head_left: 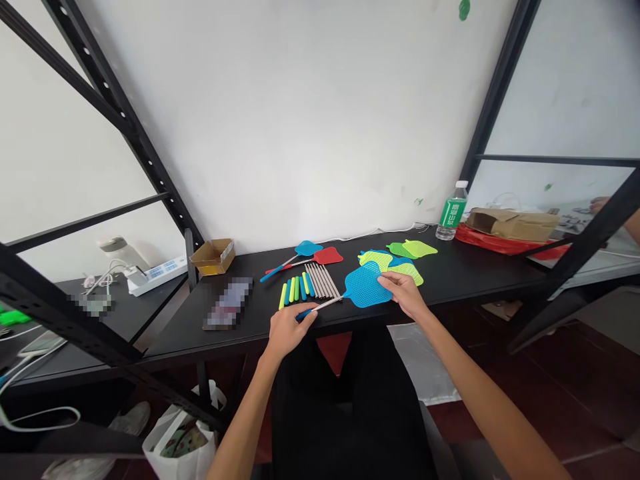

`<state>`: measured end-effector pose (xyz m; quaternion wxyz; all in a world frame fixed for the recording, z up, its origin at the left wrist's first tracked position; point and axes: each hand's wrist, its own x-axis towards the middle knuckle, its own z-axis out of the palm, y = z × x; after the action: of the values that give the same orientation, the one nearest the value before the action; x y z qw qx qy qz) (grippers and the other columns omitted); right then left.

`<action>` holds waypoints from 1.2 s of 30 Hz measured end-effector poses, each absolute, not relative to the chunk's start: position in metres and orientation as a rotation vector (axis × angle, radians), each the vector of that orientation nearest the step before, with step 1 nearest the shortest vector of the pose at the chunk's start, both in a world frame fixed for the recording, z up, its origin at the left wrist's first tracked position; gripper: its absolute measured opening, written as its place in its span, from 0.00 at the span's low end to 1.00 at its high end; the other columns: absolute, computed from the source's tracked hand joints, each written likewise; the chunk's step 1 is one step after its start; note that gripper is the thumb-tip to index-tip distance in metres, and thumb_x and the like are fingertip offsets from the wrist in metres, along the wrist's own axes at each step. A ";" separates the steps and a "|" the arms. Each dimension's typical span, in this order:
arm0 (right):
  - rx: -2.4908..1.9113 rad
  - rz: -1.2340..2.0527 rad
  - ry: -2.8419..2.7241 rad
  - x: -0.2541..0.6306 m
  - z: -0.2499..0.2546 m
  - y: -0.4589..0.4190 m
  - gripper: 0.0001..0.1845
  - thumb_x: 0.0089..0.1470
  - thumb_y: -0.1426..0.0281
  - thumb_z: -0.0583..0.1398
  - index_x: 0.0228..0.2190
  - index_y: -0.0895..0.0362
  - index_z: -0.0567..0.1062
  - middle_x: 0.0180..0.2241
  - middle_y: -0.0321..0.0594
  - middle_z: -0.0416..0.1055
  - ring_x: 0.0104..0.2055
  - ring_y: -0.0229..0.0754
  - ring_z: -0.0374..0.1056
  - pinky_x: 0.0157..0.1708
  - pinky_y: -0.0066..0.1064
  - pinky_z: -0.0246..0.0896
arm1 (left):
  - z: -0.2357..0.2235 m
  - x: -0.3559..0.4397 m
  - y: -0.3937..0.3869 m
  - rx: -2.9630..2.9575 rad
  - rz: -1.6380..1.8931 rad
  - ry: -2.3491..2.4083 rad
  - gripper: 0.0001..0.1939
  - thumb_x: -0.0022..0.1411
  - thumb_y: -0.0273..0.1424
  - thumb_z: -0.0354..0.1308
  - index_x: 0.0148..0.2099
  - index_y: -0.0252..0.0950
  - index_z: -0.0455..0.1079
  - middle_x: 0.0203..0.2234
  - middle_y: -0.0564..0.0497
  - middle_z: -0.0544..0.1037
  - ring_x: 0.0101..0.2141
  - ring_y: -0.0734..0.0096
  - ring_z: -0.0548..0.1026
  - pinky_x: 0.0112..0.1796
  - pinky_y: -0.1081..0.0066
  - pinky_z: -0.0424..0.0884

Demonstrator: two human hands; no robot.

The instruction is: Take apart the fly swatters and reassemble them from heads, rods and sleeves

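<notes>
A blue fly swatter (367, 287) is held level over the table's front edge. My left hand (290, 328) grips its blue handle, and my right hand (404, 293) pinches the right edge of its mesh head. Just behind it lie a row of metal rods (323, 280) and several blue, yellow and green handle grips (296, 289). Loose swatter heads in yellow (377, 259), blue and green are piled behind my right hand. Farther back rest two whole swatters, one with a blue head (309, 249) and one with a red head (329, 255).
On the black table (465, 277) a phone (230, 303) lies left, with a small open cardboard box (213, 256) behind it. A water bottle (453, 210) stands back right. Black metal shelf posts (150, 167) frame both sides. A white bag (183, 440) sits below left.
</notes>
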<state>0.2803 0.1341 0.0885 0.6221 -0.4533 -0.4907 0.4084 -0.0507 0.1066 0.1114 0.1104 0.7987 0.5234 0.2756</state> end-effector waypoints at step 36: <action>-0.998 0.841 -1.342 0.279 0.094 0.129 0.17 0.49 0.55 0.68 0.29 0.57 0.78 0.25 0.37 0.67 0.25 0.38 0.62 0.24 0.31 0.56 | 0.115 -0.050 0.106 2.318 0.805 1.562 0.20 0.68 0.48 0.48 0.51 0.52 0.77 0.46 0.59 0.81 0.46 0.64 0.78 0.45 0.69 0.71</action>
<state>0.2793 0.1286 0.0938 0.5931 -0.4293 -0.5772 0.3617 -0.0502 0.1056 0.1146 0.1161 0.7915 0.5332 0.2750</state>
